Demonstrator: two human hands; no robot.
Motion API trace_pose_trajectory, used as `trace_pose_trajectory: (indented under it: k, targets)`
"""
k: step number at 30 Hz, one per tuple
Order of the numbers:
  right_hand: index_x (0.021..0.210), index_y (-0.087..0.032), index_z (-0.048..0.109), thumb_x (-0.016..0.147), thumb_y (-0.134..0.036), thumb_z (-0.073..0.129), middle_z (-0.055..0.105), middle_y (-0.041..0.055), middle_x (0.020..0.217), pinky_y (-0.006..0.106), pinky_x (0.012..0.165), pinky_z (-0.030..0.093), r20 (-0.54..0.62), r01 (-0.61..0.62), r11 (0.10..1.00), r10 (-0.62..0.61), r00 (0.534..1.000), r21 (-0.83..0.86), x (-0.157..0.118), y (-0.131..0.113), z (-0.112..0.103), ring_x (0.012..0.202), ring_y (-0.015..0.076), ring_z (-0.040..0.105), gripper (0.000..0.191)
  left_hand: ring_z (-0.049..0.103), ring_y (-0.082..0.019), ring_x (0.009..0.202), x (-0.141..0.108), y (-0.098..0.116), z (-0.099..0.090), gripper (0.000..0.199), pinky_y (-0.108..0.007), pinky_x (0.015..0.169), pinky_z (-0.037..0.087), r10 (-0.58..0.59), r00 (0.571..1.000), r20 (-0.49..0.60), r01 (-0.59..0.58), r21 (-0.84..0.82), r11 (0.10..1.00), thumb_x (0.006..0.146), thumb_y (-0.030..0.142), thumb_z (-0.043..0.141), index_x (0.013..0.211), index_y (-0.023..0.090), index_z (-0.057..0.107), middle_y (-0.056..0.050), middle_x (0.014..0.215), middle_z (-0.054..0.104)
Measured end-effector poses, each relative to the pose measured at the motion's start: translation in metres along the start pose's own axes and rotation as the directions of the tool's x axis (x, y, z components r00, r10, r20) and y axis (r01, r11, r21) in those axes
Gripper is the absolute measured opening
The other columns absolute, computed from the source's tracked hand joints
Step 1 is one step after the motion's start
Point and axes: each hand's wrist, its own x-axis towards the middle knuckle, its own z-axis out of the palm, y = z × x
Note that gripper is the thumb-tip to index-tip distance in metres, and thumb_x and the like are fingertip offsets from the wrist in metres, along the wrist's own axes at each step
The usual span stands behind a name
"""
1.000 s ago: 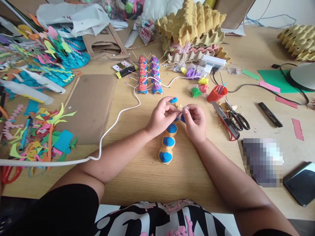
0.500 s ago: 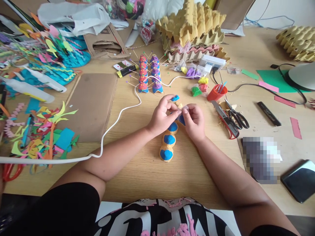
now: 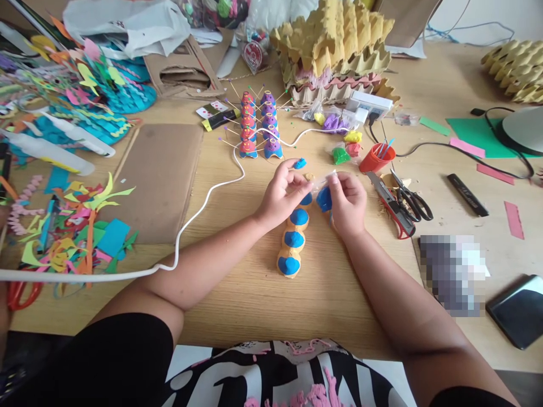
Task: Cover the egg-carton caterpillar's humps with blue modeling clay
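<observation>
Blue-and-orange strip [image 3: 294, 239] on wooden table [image 3: 237, 305]

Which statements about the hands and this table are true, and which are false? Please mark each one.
1. The left hand and the right hand both hold clear plastic. True.
2. The red cup holds light-blue sticks. True.
3. The scissors lie inside the red cup. False: the scissors lie outside it.
4. The purple row is left of the red row. False: the purple row is right of the red row.
5. A blue lump is at the left hand's fingers. True.
</observation>
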Motion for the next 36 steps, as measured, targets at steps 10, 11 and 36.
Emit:
trace_pose_trajectory:
  k: [10,11,36]
  targets:
    - [0.16,-0.035,0.05,0.11,-0.066,0.052,0.054,0.0143,0.166,0.059,0.128,0.051,-0.338,0.122,0.967,-0.195,0.921,-0.225,0.023,0.055,-0.022,0.16,0.0301,0.055,0.059,0.067,-0.027,0.145,0.008,-0.002,-0.017,0.075,-0.045,0.118,0.054,-0.152,0.987,-0.048,0.155,0.058,0.986,0.101,0.088,0.048,0.142,0.026,0.063,-0.013,0.142,0.076]
    - [0.158,-0.035,0.052,0.11,-0.066,0.054,0.057,0.0138,0.164,0.06,0.129,0.049,-0.292,0.136,0.964,-0.202,0.935,-0.23,0.018,0.048,-0.019,0.158,0.0302,0.057,0.057,0.064,-0.028,0.149,0.007,-0.002,-0.016,0.079,-0.046,0.12,0.054,-0.183,0.983,-0.035,0.184,0.036,0.982,0.101,0.089,0.046,0.145,0.026,0.062,-0.014,0.147,0.074]
    - [0.143,-0.029,0.069,0.114,-0.068,0.036,0.075,0.0139,0.149,0.067,0.139,0.027,0.163,0.221,0.893,-0.169,0.972,-0.393,-0.005,0.011,-0.003,0.148,0.0321,0.064,0.059,0.065,-0.026,0.14,0.006,-0.003,-0.017,0.085,-0.046,0.132,0.042,0.013,0.985,-0.174,0.041,0.3,0.953,0.103,0.09,0.032,0.129,0.022,0.076,-0.014,0.142,0.077]
